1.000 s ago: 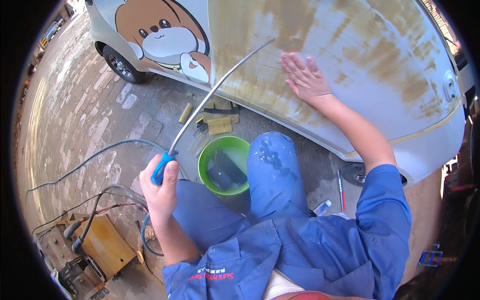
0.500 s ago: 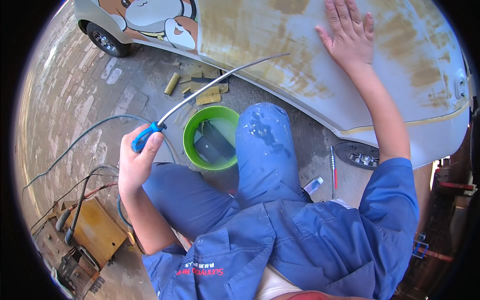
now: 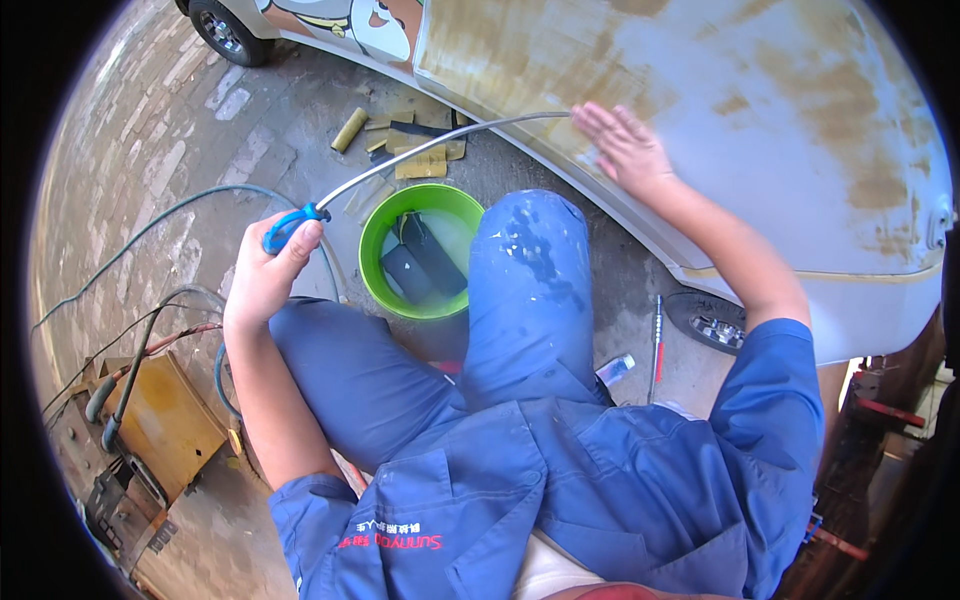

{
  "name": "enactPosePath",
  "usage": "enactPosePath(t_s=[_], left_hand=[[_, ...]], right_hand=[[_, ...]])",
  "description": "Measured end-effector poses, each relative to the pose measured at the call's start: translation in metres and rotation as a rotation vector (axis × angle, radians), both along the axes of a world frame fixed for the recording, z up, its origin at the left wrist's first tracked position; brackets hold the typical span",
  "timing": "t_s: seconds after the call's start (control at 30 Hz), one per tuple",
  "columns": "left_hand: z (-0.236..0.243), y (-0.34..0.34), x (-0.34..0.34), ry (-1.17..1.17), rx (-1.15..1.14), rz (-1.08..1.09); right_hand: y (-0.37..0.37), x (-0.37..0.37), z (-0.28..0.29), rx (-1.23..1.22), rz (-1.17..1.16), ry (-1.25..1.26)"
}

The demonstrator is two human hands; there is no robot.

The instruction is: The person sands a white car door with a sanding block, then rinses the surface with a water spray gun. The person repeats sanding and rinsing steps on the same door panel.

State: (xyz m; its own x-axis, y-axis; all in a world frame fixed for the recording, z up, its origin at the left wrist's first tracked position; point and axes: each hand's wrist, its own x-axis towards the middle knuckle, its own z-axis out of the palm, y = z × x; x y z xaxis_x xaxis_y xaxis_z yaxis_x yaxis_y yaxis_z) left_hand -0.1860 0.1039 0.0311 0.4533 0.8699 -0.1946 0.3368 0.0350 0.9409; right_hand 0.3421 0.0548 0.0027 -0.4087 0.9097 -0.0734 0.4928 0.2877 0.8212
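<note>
My left hand (image 3: 265, 268) is closed round the blue looped handle (image 3: 284, 232) of a long, slim, curved metal rod (image 3: 405, 155). The rod bows up and away to the right, its far end by the fingertips of my right hand (image 3: 630, 150). That hand is slightly blurred, fingers stretched out, over the lower edge of a white vehicle panel (image 3: 850, 235) with yellow-brown patches. Whether it touches the rod's end or the panel, I cannot tell. Between the rod and my knee stands a green bucket (image 3: 371, 265) of cloudy water with dark flat pieces (image 3: 425, 265) inside.
Yellowish sheets (image 3: 422, 164) and a short roll (image 3: 349, 130) lie beyond the bucket. A hose (image 3: 150, 230) crosses the paving at left, near a yellow metal box (image 3: 165, 425) with cables. A red-and-silver stick (image 3: 657, 350) and a small bottle (image 3: 615, 369) lie right of my knee.
My right hand has come off the middle of the panel, moving left and nearer, to the rod's far end. The left hand still grips the handle. The view has shifted slightly.
</note>
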Motion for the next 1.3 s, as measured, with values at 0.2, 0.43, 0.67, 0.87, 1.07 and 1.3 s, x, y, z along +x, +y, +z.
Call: enactPosePath(t_s=[0.2, 0.43, 0.67, 0.87, 1.07, 1.3], left_hand=[[0.000, 0.003, -0.003, 0.006, -0.005, 0.063], [-0.004, 0.000, 0.011, 0.063, 0.031, 0.004], [-0.003, 0.000, 0.023, 0.069, 0.068, -0.008], [-0.001, -0.001, 0.023, 0.080, 0.061, 0.003], [-0.001, -0.003, 0.012, 0.064, 0.042, 0.056], [-0.008, 0.001, 0.012, 0.057, 0.026, 0.054]], right_hand=[[0.029, -0.004, 0.095, 0.453, -0.047, 0.246], [0.024, 0.000, 0.060, 0.402, -0.109, 0.327], [-0.001, 0.015, 0.027, 0.275, -0.088, 0.185], [0.011, 0.008, -0.028, 0.156, -0.044, 0.204], [0.002, -0.015, -0.094, -0.288, -0.103, 0.112], [0.010, -0.002, -0.006, -0.030, -0.105, 0.031]])
